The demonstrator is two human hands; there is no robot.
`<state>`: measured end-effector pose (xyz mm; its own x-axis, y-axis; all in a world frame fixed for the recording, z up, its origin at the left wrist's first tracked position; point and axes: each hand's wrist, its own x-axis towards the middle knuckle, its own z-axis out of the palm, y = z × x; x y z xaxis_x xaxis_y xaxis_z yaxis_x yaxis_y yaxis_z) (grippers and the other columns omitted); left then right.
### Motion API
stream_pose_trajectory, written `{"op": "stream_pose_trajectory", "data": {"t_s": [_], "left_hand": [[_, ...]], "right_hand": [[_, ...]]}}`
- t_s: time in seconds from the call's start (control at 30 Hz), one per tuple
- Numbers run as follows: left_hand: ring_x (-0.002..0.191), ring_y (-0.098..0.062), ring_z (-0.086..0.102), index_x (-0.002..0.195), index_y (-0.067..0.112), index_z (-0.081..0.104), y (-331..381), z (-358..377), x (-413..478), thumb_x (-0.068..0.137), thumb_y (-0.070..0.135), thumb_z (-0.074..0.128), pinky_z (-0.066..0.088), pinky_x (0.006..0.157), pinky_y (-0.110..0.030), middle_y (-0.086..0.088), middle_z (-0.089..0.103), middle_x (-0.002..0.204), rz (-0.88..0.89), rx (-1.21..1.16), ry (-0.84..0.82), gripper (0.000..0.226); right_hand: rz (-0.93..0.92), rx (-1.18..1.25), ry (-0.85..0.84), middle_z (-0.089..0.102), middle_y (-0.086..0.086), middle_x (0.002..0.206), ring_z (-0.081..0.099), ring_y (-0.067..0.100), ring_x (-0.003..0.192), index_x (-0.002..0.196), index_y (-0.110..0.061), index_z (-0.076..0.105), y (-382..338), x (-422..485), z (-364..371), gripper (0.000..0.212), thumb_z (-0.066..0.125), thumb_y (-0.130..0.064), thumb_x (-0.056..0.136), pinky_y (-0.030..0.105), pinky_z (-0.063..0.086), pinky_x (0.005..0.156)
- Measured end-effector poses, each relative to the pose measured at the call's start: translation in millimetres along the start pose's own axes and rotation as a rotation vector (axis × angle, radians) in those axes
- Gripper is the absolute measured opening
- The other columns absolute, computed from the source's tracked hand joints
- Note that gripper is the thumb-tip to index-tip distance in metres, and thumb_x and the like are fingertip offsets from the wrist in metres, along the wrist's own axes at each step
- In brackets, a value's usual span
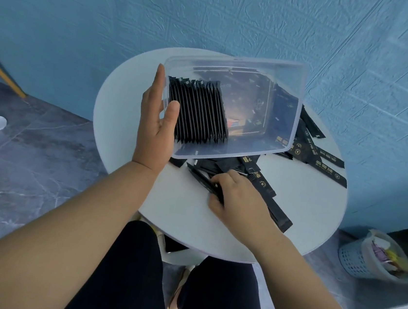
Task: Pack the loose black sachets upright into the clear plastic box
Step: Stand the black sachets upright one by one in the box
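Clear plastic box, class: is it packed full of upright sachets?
No: the upright sachets fill only the end of the clear plastic box by the left hand; the rest holds none.

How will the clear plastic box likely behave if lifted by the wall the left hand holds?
Probably light: the clear plastic box is thin-walled and the left hand holds it by one wall. It may flex there. With the packed sachets at that end, it is weighted toward the grip. Resting on loose sachets, it could slide or rock.
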<state>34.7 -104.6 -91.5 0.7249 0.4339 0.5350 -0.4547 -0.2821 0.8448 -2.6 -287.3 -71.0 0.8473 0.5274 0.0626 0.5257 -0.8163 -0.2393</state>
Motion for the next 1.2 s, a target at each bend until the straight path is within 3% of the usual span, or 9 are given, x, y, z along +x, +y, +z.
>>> {"op": "stream_pose_trajectory", "data": {"t_s": [0.1,0.2,0.3,0.4,0.6,0.7,0.83,1.03,1.2], "left_hand": [[0.128,0.022,0.016,0.147,0.016,0.009,0,-1,0,0.101,0.019,0.035,0.018,0.106,-0.007,0.031,0.017,0.138,-0.015,-0.002,0.001,0.053],[0.130,0.020,0.017,0.143,0.028,0.010,0,-1,-1,0.100,0.027,0.035,0.018,0.107,-0.008,0.033,0.017,0.138,-0.031,-0.017,-0.001,0.050],[0.130,0.020,0.017,0.141,0.030,0.010,1,-1,0,0.100,0.022,0.035,0.017,0.105,-0.005,0.032,0.017,0.138,-0.038,-0.021,0.001,0.049],[0.128,0.023,0.019,0.141,0.029,0.012,2,0,-1,0.099,0.017,0.035,0.017,0.103,-0.002,0.029,0.021,0.136,-0.030,-0.030,0.008,0.049],[0.125,0.026,0.020,0.139,0.034,0.013,7,-1,-4,0.098,0.016,0.036,0.018,0.099,0.002,0.028,0.024,0.134,-0.036,-0.044,0.011,0.050],[0.125,0.026,0.021,0.139,0.035,0.014,8,-1,-4,0.097,0.018,0.036,0.019,0.098,0.003,0.030,0.025,0.135,-0.042,-0.052,0.013,0.050],[0.126,0.025,0.021,0.138,0.038,0.016,7,-1,-2,0.096,0.028,0.036,0.021,0.096,0.004,0.052,0.025,0.130,-0.028,-0.069,0.000,0.048],[0.123,0.027,0.021,0.136,0.036,0.017,8,-1,-1,0.094,0.020,0.036,0.023,0.092,0.005,0.057,0.024,0.125,-0.019,-0.074,0.005,0.049],[0.123,0.028,0.021,0.136,0.038,0.017,10,-1,-1,0.094,0.019,0.036,0.023,0.091,0.006,0.058,0.023,0.124,-0.024,-0.074,0.004,0.049]], "right_hand": [[-0.023,0.003,-0.033,0.054,0.000,0.115,0.050,0.020,0.109,0.123,-0.016,0.053,5,-1,-3,0.034,0.050,-0.035,0.095,0.031,0.042,0.088],[-0.109,0.010,-0.098,0.057,-0.004,0.116,0.051,0.016,0.106,0.125,-0.018,0.050,10,-5,-16,0.034,0.048,-0.036,0.096,0.024,0.037,0.079],[-0.120,0.250,-0.103,0.064,-0.009,0.086,0.058,0.012,0.080,0.109,-0.031,0.052,10,-8,-37,0.016,0.054,-0.029,0.094,0.024,0.039,0.067],[-0.095,0.629,0.058,0.067,-0.005,0.079,0.061,0.014,0.069,0.098,-0.043,0.051,2,-3,-61,0.025,0.057,-0.019,0.091,0.027,0.050,0.067],[-0.011,1.004,0.496,0.069,-0.014,0.087,0.063,0.005,0.076,0.098,-0.022,0.057,-2,54,-89,0.015,0.056,-0.008,0.092,0.018,0.050,0.076],[0.094,0.974,0.482,0.069,-0.010,0.089,0.066,0.008,0.080,0.096,-0.027,0.057,6,82,-78,0.014,0.060,-0.014,0.091,0.025,0.053,0.081],[0.243,0.892,0.405,0.069,-0.010,0.093,0.063,0.001,0.089,0.100,-0.035,0.052,20,94,-54,0.025,0.065,-0.018,0.087,0.023,0.049,0.081],[0.309,0.774,0.247,0.067,-0.001,0.097,0.063,0.016,0.093,0.107,-0.022,0.053,30,103,-47,0.024,0.065,-0.023,0.087,0.035,0.052,0.085],[0.242,0.478,0.237,0.060,0.000,0.095,0.055,0.014,0.081,0.120,-0.014,0.047,32,110,-53,0.030,0.056,-0.021,0.092,0.012,0.038,0.059]]}}
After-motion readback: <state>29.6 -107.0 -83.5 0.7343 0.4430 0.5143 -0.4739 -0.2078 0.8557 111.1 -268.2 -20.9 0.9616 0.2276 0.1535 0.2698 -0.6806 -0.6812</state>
